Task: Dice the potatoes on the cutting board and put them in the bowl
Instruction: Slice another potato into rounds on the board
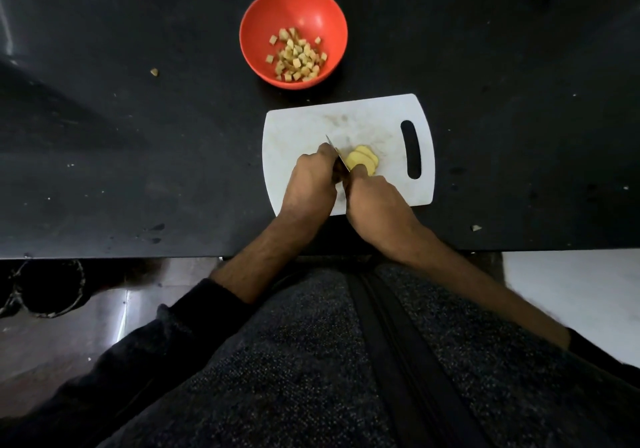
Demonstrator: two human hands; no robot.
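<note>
Knife [337, 157] in left hand [310, 181], potato slices [362, 162] under right hand [372, 198]

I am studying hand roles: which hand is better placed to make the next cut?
Left. The left hand already holds the knife against the potato slices; the right hand steadies them on the cutting board.

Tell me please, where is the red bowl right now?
In the head view, the red bowl sits on the black counter, just beyond the white cutting board's far left corner.
</note>
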